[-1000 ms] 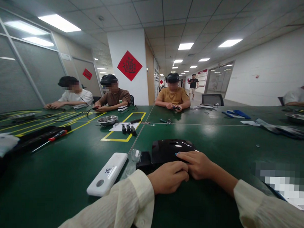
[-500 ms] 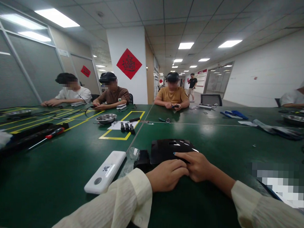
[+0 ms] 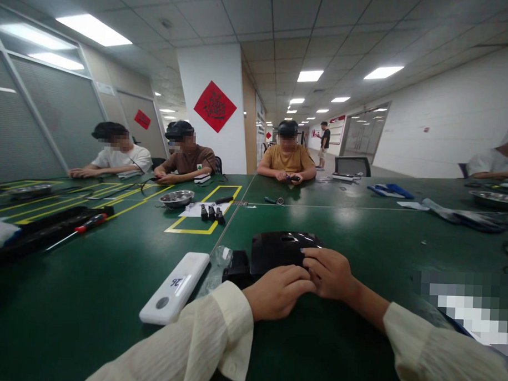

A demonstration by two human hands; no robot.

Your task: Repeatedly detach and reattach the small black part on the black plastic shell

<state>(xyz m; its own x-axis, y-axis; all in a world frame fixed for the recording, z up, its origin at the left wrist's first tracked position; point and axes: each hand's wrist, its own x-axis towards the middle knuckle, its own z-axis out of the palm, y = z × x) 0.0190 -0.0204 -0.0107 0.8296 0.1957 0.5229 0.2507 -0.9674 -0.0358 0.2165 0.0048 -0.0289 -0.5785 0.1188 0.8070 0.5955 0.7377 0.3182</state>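
A glossy black curved cover (image 3: 277, 249) with a small slot in its top lies on the green table in front of me. My left hand (image 3: 277, 291) is closed at its near edge, fingers bent and pressed together. Against those fingertips rests my right hand (image 3: 328, 273), also closed, its fingers curled over the cover's right end. Whatever is between the fingers is hidden. Left of the cover are a small black box-like part (image 3: 238, 265) and a crumpled clear plastic bag (image 3: 223, 256). A white power bank (image 3: 175, 288) marked 26 lies beside them.
Further off are a metal bowl (image 3: 176, 199), several black clips (image 3: 211, 212) on white paper and a cable (image 3: 278, 201). A red-handled screwdriver (image 3: 90, 223) lies on a black case at left. Blue cloth (image 3: 389, 191) is at right. Several people sit around the table.
My right hand's fingers have bent more and shifted slightly on the cover, whose right end shows less. My left hand has barely moved. A standing person in the background has turned.
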